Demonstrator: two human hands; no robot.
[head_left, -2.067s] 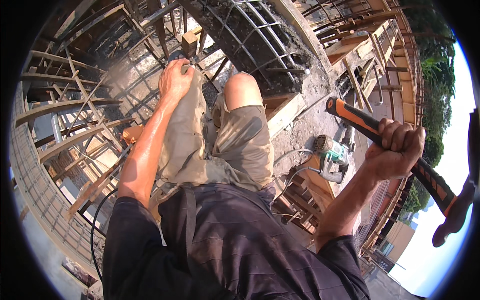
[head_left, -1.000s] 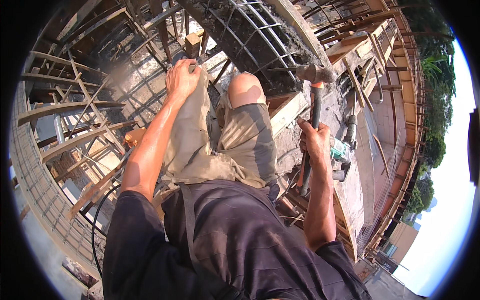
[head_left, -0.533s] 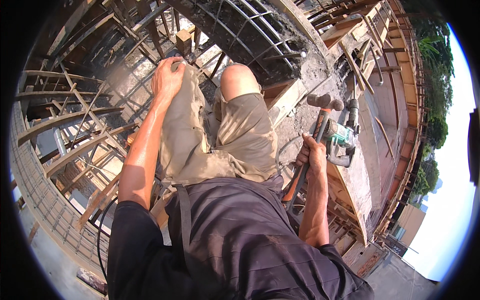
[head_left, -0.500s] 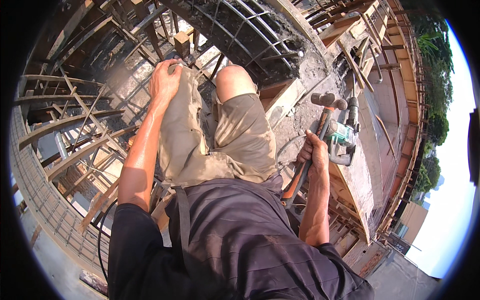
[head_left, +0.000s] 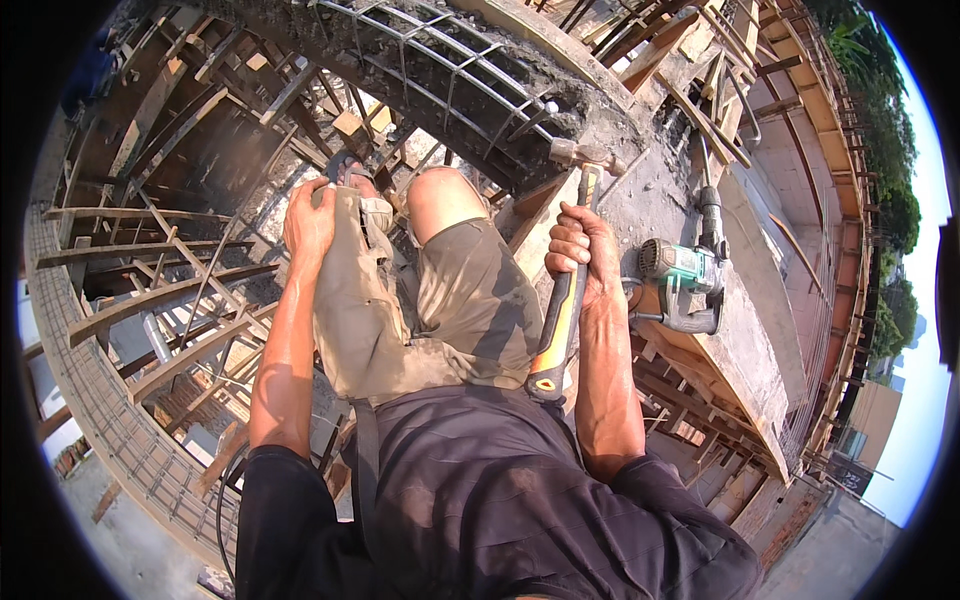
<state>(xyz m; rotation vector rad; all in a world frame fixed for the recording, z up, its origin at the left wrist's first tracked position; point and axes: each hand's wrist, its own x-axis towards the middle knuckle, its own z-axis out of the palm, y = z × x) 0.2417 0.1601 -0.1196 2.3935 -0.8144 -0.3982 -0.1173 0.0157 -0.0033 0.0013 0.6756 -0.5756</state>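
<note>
My right hand [head_left: 583, 252] is wrapped round the upper handle of a hammer [head_left: 558, 340]. The hammer's black and yellow-orange grip end points toward my body, and its dusty steel head is up beyond my fist. My left hand [head_left: 308, 222] rests at my bent left knee, on the dusty khaki trouser leg [head_left: 350, 320]; its fingers look loosely extended, with the tips partly hidden. Right of the hammer, a green and grey power drill [head_left: 682, 268] with a long dark front end lies on the concrete-crusted ledge, touched by neither hand.
Steel rebar [head_left: 450, 65] runs through a trough-like form ahead. On the left, timber props and curved boards [head_left: 150, 300] stand over a drop, beside a curved rebar strip [head_left: 120, 465]. A wooden form panel [head_left: 745, 400] slopes down at right. My sandalled foot [head_left: 350, 172] is beyond my knee.
The hammer in my right hand has swung leftward and up, away from the drill, and its handle has turned. My left hand stays at the knee. The view has shifted slightly.
</note>
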